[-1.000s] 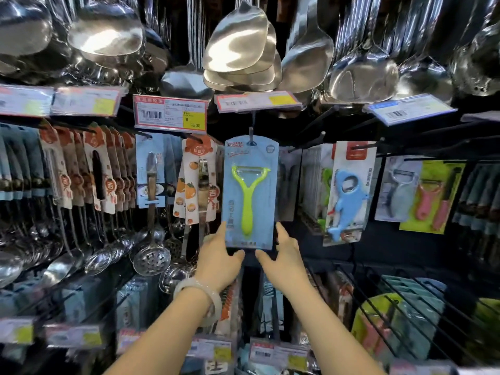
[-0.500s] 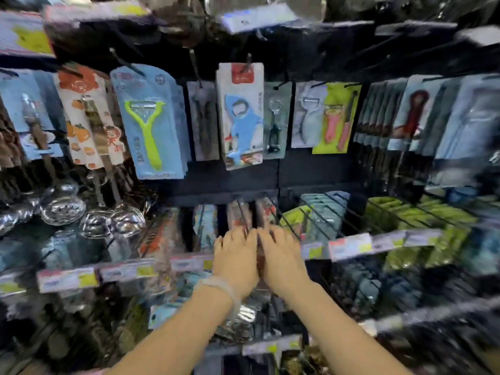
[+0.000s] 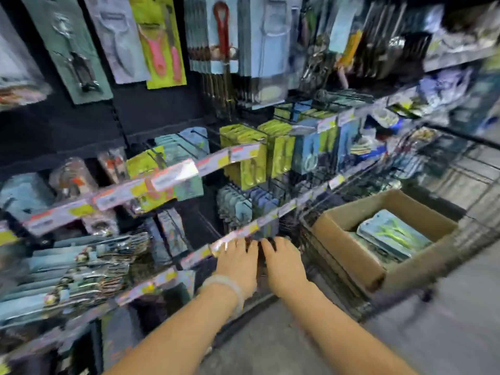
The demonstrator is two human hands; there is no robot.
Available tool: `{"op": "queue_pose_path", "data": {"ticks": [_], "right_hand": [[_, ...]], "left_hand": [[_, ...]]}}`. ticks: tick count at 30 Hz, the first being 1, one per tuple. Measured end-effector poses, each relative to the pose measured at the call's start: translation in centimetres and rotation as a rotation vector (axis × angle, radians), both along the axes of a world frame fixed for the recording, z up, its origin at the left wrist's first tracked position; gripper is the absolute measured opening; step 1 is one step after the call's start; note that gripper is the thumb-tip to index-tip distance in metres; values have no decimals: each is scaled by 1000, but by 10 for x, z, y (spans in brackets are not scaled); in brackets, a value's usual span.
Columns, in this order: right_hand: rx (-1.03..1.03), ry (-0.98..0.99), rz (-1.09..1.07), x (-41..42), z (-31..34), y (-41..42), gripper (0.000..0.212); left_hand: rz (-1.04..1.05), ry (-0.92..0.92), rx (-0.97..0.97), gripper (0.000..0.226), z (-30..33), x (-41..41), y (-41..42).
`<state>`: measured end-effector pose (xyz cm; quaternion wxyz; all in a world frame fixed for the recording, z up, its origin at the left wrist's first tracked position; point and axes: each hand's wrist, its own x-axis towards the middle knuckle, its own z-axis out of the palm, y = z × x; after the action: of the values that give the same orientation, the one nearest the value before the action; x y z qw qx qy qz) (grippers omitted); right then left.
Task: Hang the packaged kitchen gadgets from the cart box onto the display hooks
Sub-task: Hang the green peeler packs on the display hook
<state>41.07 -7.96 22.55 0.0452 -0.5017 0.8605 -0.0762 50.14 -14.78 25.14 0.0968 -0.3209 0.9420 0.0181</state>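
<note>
Head view, heavily motion-blurred. Left hand (image 3: 237, 262): palm down, fingers stretched forward and loosely spread, holding nothing, fingertips at the edge of a low price-label rail (image 3: 243, 231); a pale translucent bangle (image 3: 226, 286) circles its wrist. Right hand (image 3: 284, 263): palm down just beside the left, fingers likewise extended and empty, tips over dark hanging stock; whether they touch it cannot be told. Brown corrugated cardboard box (image 3: 349, 244): open-topped, sitting inside a black wire shopping cart (image 3: 460, 163) to the right of the hands, near but apart from them. Packaged kitchen gadgets (image 3: 393, 235): light-blue backing cards carrying lime-green Y-shaped peelers, stacked flat in the box, several deep. Display wall: dark backing panel (image 3: 81, 131) with hooked stock in rows. Upper row: grey-green card with a metal tool (image 3: 71, 50); pale card with a grey peeler (image 3: 119, 39); lime-green card with pink utensils (image 3: 159, 41); blue cards with a red-handled implement (image 3: 221, 33). Middle row: yellow-green packs (image 3: 243, 155) and blue packs (image 3: 308, 152) hung on wire hooks behind pink-and-yellow price tags (image 3: 173, 174). Lower left: pale-blue carded cutlery (image 3: 81, 269), lying tilted. Floor: grey tiles (image 3: 446, 334) below the cart.
</note>
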Motion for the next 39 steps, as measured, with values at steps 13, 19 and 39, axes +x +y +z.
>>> {"op": "queue_pose_path", "data": {"ticks": [13,19,39], "right_hand": [[70,56,-315,-108,-46,133,74],[82,-78,-400,-147,-46,152,69],[213,-206,-559,-381,-88,103,62]], "left_hand": [[-273,-73,94,73,-38,-136,110],[-378,-79,97,72,-52,-193,121],[-498,-201,200,55,-87,-439,60]]}}
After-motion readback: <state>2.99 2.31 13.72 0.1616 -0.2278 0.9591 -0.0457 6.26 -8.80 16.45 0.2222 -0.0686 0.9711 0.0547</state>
